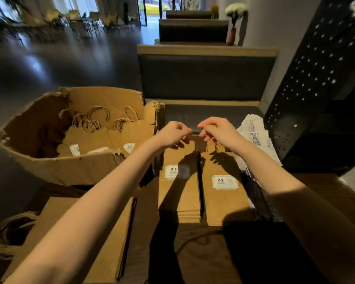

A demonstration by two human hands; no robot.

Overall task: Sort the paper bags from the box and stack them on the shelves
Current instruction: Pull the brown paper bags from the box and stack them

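Two stacks of flat brown paper bags lie side by side on the dark table: a left stack (180, 191) and a right stack (223, 197), each with a white label on top. My left hand (175, 133) and my right hand (216, 130) are close together over the far ends of the stacks. Their fingers are curled and pinch the top edge of a paper bag (196, 138) between them. A torn cardboard box (55, 169) to the left holds several more bags with twine handles (94, 121).
Another pile of brown bags (86, 232) lies at the near left, with loose twine handles (8, 232) beside it. White patterned bags (256, 138) sit right of the stacks. A black perforated shelf panel (316, 78) stands on the right. A padded bench (205, 78) is behind.
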